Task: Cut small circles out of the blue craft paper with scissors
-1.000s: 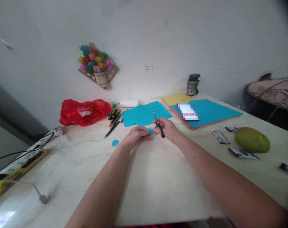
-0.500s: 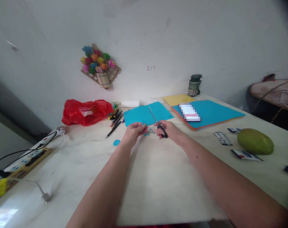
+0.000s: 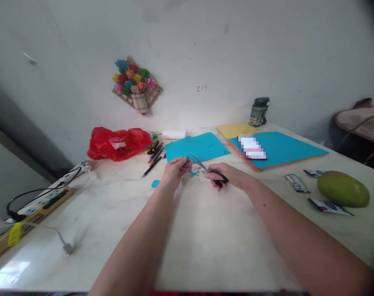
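Note:
My right hand (image 3: 225,176) grips black-handled scissors (image 3: 200,163) by their loops, with the blades pointing up and left toward my other hand. The fingers of my left hand (image 3: 175,170) are pinched on a small piece of blue paper (image 3: 187,158), mostly hidden and hard to tell from the sheet behind. Small blue paper scraps (image 3: 194,174) lie on the table between my hands. Just beyond them is a blue paper sheet (image 3: 199,146) with a small circle drawn near its right corner. A cut blue disc (image 3: 155,183) rests left of my left wrist.
Pens (image 3: 152,166) and a red plastic bag (image 3: 120,144) lie at the back left; a power strip (image 3: 47,201) runs along the left edge. To the right are a phone (image 3: 252,147) on stacked coloured paper (image 3: 293,146), a green fruit (image 3: 343,189), small packets (image 3: 297,183) and a bottle (image 3: 259,112).
My right hand has drawn the scissors back, right and slightly down, away from my left hand; the blades now tilt further left. The whole view has shifted slightly.

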